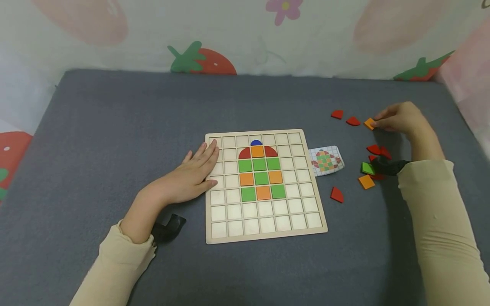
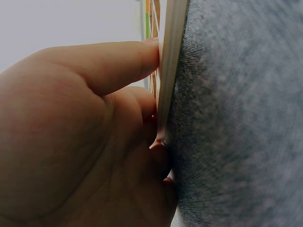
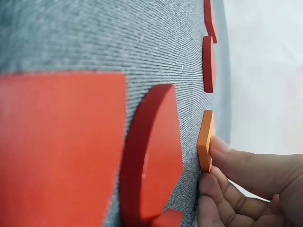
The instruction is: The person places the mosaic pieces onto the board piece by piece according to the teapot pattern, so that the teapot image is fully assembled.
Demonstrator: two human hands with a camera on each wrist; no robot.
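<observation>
My left hand (image 1: pixel 187 180) rests on the left edge of a wooden grid board (image 1: pixel 266 236), fingers stretched over its outer cells. In the left wrist view the thumb (image 2: pixel 118 64) touches the board's rim (image 2: pixel 173 56). Green, orange, red and blue tiles fill cells in the board's upper middle, with a blue half-round piece (image 1: pixel 256 143) on top. Off to the right, my right hand (image 1: pixel 403 121) pinches an orange square tile (image 1: pixel 369 123) at the cloth between thumb and fingers. The right wrist view shows this orange tile (image 3: pixel 206 139) standing slightly tilted.
A pattern card (image 1: pixel 325 160) pokes out from the board's right side. Red quarter-round pieces (image 1: pixel 337 194) lie scattered to the right, near a green square (image 1: pixel 367 168) and another orange square (image 1: pixel 366 182). Grey cloth (image 1: pixel 134 114) covers the table; a strawberry-print curtain (image 1: pixel 214 25) hangs behind.
</observation>
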